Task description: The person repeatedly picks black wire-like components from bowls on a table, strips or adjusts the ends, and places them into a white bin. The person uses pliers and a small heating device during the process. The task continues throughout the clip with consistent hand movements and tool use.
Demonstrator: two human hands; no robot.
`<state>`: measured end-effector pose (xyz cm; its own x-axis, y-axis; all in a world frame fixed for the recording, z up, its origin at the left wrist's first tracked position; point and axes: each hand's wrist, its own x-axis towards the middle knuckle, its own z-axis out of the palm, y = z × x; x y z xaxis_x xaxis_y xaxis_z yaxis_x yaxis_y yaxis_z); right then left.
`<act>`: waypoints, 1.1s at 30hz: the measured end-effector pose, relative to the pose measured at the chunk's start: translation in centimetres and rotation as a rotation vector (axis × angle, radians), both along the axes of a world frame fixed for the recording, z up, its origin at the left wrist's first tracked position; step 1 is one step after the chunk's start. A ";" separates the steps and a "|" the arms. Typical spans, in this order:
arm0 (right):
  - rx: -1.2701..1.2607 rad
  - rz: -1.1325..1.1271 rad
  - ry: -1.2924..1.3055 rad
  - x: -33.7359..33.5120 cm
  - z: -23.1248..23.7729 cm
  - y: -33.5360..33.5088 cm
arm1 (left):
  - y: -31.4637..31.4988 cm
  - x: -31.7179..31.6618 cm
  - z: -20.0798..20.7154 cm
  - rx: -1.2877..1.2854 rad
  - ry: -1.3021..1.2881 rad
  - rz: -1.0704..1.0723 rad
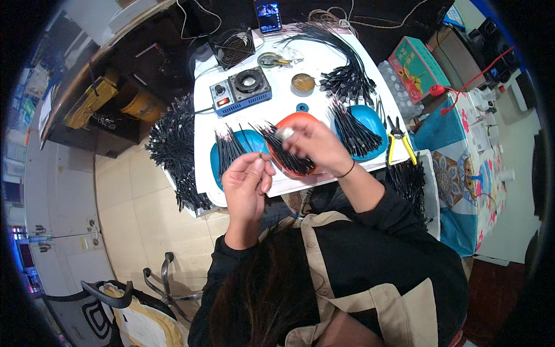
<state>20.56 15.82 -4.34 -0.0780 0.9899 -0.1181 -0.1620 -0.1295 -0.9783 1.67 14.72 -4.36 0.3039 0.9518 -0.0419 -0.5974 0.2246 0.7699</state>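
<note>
My left hand is closed in a pinch near the front of the white table, with a tiny dark end at its fingertips that I cannot make out. My right hand curls over the orange tray, and something whitish shows at its fingertips. Whatever it grips is hidden. Black cables with stripped, reddish ends lie in the orange tray below it. Left of that, a blue tray carries a bundle of similar cables. Another blue tray on the right holds more cables.
Behind the trays stand a blue heating device with a round black top, a tin of amber stuff, a fan and a lit phone. Yellow-handled wire strippers lie at the right edge. Cable heaps flank the table.
</note>
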 end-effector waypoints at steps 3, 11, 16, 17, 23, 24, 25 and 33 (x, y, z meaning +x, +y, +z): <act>0.256 -0.256 -0.736 2.3 -1.3 1.7 | 0.8 -0.7 -0.9 -0.002 0.009 0.077; 0.204 -0.011 -1.020 1.6 -4.5 3.5 | 1.5 -0.7 -2.8 -0.053 0.026 0.121; 0.231 -0.038 -0.994 1.7 -4.2 3.6 | 1.7 -0.9 -3.0 -0.059 0.023 0.113; 0.218 -0.064 -0.969 1.6 -3.9 3.4 | 1.7 -0.8 -2.9 -0.066 0.015 0.104; 0.476 -0.198 -0.808 0.4 0.2 0.3 | 1.4 2.0 -1.2 -0.047 -0.050 0.167; 0.468 -0.186 -0.763 0.0 0.9 -0.4 | 1.5 2.5 -0.8 -0.025 -0.076 0.154; 0.461 -0.177 -0.719 -0.4 1.4 -1.2 | 1.4 3.1 -0.5 -0.051 -0.051 0.183; 0.411 -0.290 -0.494 -2.2 1.9 -4.7 | -0.2 5.2 0.8 0.022 -0.122 0.124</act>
